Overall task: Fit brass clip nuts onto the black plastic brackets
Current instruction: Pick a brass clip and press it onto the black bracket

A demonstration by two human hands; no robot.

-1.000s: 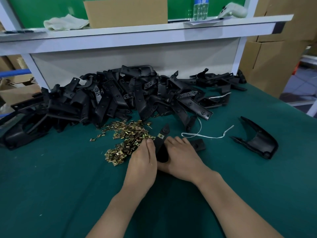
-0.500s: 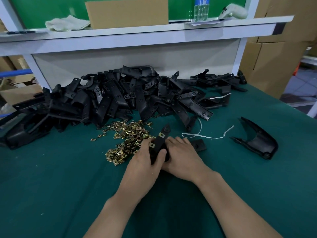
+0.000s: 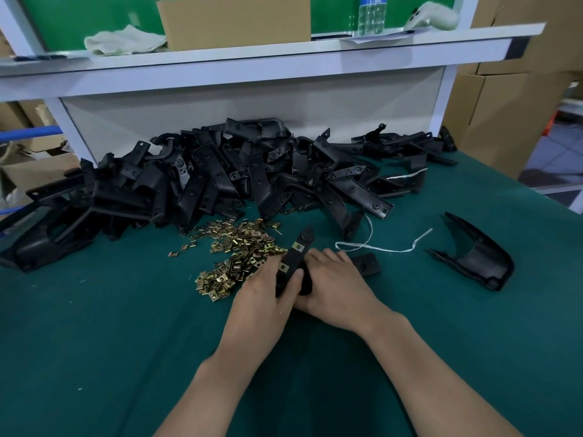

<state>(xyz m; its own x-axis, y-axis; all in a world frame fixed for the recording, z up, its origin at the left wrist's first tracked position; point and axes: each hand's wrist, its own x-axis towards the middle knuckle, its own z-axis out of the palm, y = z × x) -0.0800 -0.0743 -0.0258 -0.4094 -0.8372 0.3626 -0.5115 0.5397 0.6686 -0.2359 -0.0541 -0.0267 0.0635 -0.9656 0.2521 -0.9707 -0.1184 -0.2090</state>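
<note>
1. Two hands hold one part in the near middle of the green table mat [image 3: 126, 342]. The left hand [image 3: 265, 294] is curled round the left side of a long black plastic bracket [image 3: 295, 258], and its thumb presses on the top face. The right hand [image 3: 337, 288] is curled over the bracket's right side and grips it too.
2. The bracket tilts up, with its round end pointing to the far side. Two square brass clips sit on it: the far clip nut [image 3: 296, 246] below the round end, and the near clip nut [image 3: 283, 268] just above the left thumb.
3. I think the step now is pushing the near clip nut all the way on. To do it well, I would hold the bracket firm with the right hand. Then I would slide the clip straight with the left thumb until its hole sits over the hole in the plastic. If it goes on crooked, it may bend or pop off.
4. A heap of loose brass clip nuts [image 3: 239, 253] lies just left of the bracket, right by the left fingers, so the next one is easy to reach.
5. A big pile of black plastic brackets [image 3: 220, 181] waits on the far side, so I think lots of work is left.
6. A thin white string [image 3: 378, 247] lies to the right, and I would steer clear of it.
</note>
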